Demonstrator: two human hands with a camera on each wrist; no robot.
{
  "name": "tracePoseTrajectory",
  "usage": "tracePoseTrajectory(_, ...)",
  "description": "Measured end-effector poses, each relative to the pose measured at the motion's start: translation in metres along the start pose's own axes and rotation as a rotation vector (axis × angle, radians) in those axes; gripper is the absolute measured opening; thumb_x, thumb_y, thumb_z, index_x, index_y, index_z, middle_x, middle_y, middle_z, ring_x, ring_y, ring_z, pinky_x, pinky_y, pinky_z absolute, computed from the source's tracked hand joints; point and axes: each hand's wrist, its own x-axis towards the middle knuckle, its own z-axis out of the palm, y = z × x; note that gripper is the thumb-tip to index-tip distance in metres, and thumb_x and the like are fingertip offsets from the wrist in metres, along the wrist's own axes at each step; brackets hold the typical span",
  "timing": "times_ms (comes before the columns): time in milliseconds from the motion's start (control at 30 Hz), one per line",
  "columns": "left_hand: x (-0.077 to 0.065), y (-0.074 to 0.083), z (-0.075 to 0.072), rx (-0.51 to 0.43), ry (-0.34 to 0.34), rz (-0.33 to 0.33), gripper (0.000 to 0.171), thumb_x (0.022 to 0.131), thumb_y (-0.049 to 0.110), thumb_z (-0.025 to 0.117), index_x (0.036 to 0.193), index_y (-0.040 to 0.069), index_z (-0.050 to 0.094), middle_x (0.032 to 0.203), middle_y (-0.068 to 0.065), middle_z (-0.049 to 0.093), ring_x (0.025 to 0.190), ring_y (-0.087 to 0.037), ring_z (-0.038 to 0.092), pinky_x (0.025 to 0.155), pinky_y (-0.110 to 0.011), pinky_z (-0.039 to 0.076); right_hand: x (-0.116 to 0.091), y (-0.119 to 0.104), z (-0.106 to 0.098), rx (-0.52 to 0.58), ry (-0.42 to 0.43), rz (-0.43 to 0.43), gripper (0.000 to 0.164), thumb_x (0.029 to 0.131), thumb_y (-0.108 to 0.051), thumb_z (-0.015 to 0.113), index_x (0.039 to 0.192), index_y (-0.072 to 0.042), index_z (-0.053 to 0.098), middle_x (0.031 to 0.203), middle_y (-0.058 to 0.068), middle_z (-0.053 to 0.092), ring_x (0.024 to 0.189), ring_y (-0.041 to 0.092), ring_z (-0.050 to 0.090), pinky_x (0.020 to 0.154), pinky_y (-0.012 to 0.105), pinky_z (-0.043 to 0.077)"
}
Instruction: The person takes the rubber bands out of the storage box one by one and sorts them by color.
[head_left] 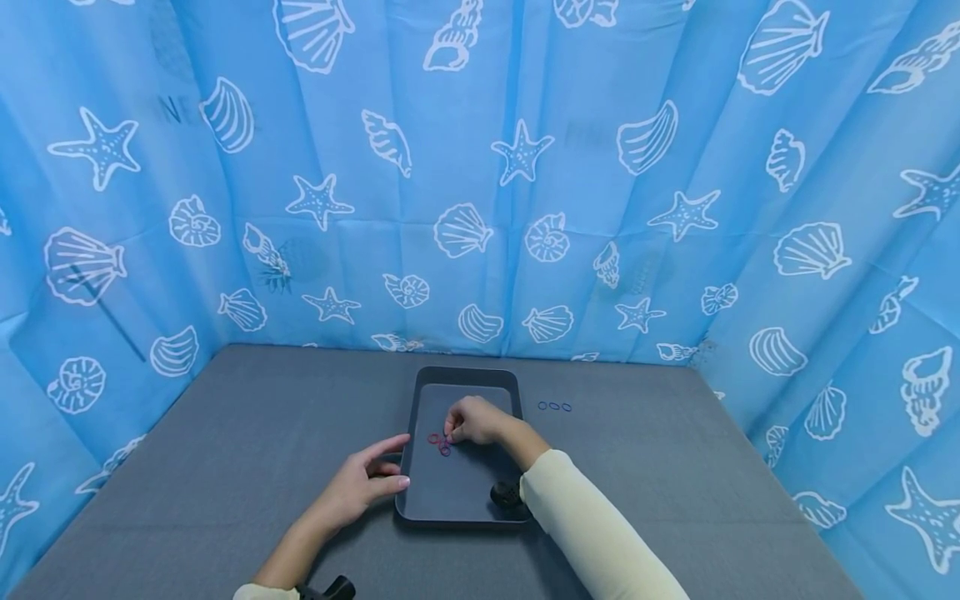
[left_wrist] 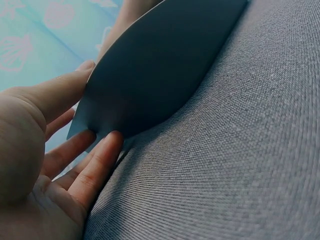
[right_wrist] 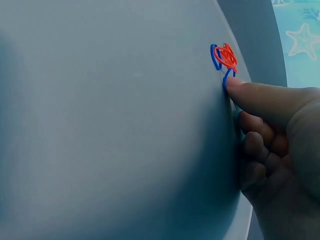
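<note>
The left hand point(head_left: 360, 487), thumb and fingers spread, touches the left side of a dark grey rectangular tray point(head_left: 450, 496). Inside, the right hand point(head_left: 476, 421) pinches a thin blue loop point(right_wrist: 227, 76) at its fingertips; overlapping thin red loops point(right_wrist: 226, 56) lie just beyond its thumb. Three thin blue rings point(head_left: 554, 407) lie farther right, outside the tray.

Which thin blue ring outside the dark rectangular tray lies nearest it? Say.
The leftmost blue ring in the row of three; the other two lie farther from the tray.
</note>
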Motion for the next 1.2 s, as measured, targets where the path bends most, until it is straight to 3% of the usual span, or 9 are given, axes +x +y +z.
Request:
tracePoseTrajectory(467, -0.001, 0.001, 0.000, 0.009, 0.001, -0.004, 0.064, 0.087, 0.019, 0.073, 0.145, 0.015, 0.046, 0.141, -0.016, 0.045, 0.103, -0.025, 0.058, 0.082, -0.038, 0.051, -0.003, 0.002, -0.003, 0.019, 0.013, -0.012, 0.014, 0.089, -0.007, 0.069, 0.077, -0.014, 0.067, 0.074, -0.007, 0.060, 0.068, 0.009, 0.054, 0.064, 0.025, 0.044)
tracePoseTrajectory(733, -0.001, 0.000, 0.000, 0.011, 0.002, 0.004, 0.063, 0.088, 0.018, 0.072, 0.145, 0.014, 0.046, 0.141, -0.016, 0.045, 0.102, -0.025, 0.058, 0.082, -0.038, 0.051, -0.005, 0.004, -0.010, -0.009, 0.053, 0.000, 0.016, 0.092, -0.009, 0.066, 0.077, -0.013, 0.065, 0.075, -0.006, 0.058, 0.068, 0.010, 0.052, 0.063, 0.026, 0.043)
tracePoseTrajectory(1200, -0.001, 0.001, 0.001, 0.019, 0.010, 0.000, 0.064, 0.087, 0.019, 0.073, 0.145, 0.015, 0.047, 0.139, -0.015, 0.046, 0.100, -0.025, 0.058, 0.079, -0.036, 0.051, -0.017, 0.009, -0.033, 0.033, 0.155, -0.009, 0.013, 0.094, -0.009, 0.065, 0.081, -0.011, 0.066, 0.078, -0.004, 0.060, 0.072, 0.012, 0.052, 0.065, 0.028, 0.044)
